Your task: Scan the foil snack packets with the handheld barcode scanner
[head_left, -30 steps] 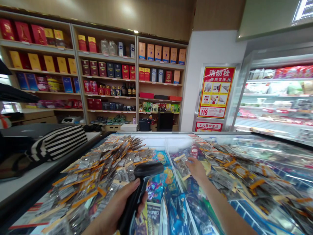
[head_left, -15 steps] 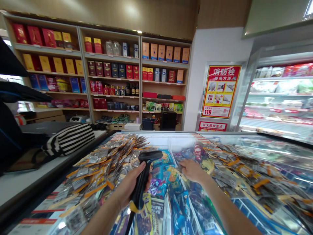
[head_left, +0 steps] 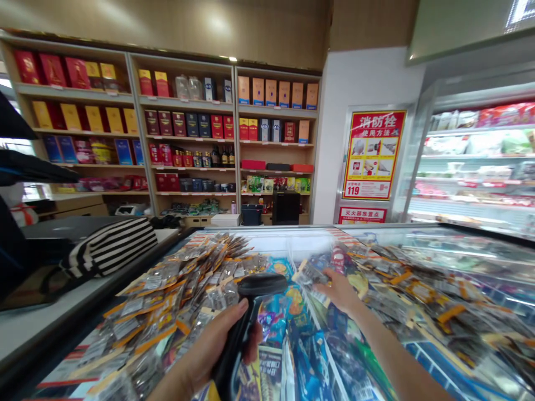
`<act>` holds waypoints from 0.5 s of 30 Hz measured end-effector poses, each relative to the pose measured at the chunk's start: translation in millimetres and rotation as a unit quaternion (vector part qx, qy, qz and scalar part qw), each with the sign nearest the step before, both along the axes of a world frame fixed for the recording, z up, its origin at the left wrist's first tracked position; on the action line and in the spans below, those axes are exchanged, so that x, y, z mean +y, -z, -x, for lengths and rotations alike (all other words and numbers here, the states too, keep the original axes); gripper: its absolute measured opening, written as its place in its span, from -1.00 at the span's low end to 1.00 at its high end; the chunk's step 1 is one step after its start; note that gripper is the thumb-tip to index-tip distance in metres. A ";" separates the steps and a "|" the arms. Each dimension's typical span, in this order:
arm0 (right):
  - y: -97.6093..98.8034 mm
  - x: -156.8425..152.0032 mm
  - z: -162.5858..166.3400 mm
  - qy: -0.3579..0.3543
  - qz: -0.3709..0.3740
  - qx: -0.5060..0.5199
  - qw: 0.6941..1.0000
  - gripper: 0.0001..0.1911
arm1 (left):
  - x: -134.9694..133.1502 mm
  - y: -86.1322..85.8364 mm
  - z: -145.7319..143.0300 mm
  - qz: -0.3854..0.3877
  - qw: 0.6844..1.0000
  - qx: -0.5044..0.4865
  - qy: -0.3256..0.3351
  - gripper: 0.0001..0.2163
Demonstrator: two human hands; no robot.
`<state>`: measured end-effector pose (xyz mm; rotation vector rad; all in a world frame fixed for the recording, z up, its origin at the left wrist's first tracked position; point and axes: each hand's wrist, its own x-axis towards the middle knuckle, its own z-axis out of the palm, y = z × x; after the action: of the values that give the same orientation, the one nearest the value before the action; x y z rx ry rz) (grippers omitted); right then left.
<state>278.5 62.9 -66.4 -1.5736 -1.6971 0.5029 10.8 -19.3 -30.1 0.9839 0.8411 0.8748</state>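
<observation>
Scanner [head_left: 261, 285] up front, black, its handle wrapped tight in the left hand [head_left: 215, 348], head pointing right. The right hand [head_left: 340, 291] pinches a clear packet [head_left: 308, 274] by its edge, held just above the chest freezer [head_left: 271, 240], beside the scanner's head. Heaps of orange-edged packets [head_left: 175, 295] lie on either side.
</observation>
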 end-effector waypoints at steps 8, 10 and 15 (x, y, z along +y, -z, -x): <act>25.1 14.6 19.9 0.014 -0.082 0.391 0.916 -0.71 | -10.6 -8.2 0.2 -0.014 0.999 0.007 -0.030 -0.63; 24.6 13.4 21.1 0.018 -0.089 0.372 0.924 -0.74 | -11.9 -9.5 1.3 -0.019 1.000 0.017 -0.015 -0.63; 20.0 11.4 22.8 0.019 -0.085 0.375 0.923 -0.78 | -12.0 -9.3 3.6 -0.042 0.999 0.032 0.013 -0.64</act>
<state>255.7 74.3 -86.3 -1.0764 -1.0805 0.7926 7.3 -31.3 -20.8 1.0983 0.8495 0.8666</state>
